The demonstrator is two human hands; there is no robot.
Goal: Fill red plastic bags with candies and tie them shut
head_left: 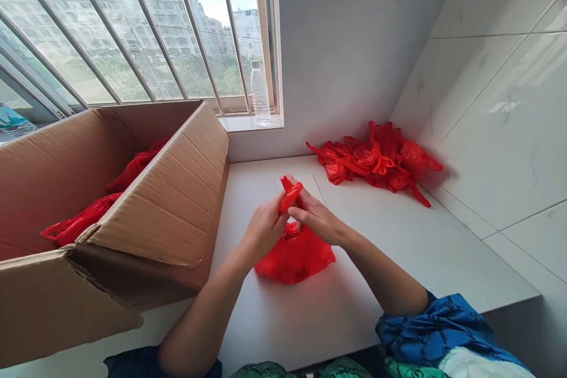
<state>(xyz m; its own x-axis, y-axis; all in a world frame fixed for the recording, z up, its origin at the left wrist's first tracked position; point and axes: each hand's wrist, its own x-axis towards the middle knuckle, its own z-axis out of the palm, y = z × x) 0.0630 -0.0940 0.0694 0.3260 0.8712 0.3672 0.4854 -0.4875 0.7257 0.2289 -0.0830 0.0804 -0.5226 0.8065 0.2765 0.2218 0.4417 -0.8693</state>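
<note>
A red plastic bag (297,257) rests on the white counter right in front of me, its gathered top raised between my hands. My left hand (268,221) is closed round the bag's upper part from the left. From the right, my right hand (318,217) presses in on the same bunched plastic, its fingers partly hidden behind the bag. The two hands nearly touch above the bag's body. What the bag contains, if anything, is not visible.
An open cardboard box (163,201) with red bags (88,218) inside stands at the left. Crumpled red bags (376,156) lie in a pile at the back right by the tiled wall (500,130). A clear bottle (260,94) is on the barred window's sill.
</note>
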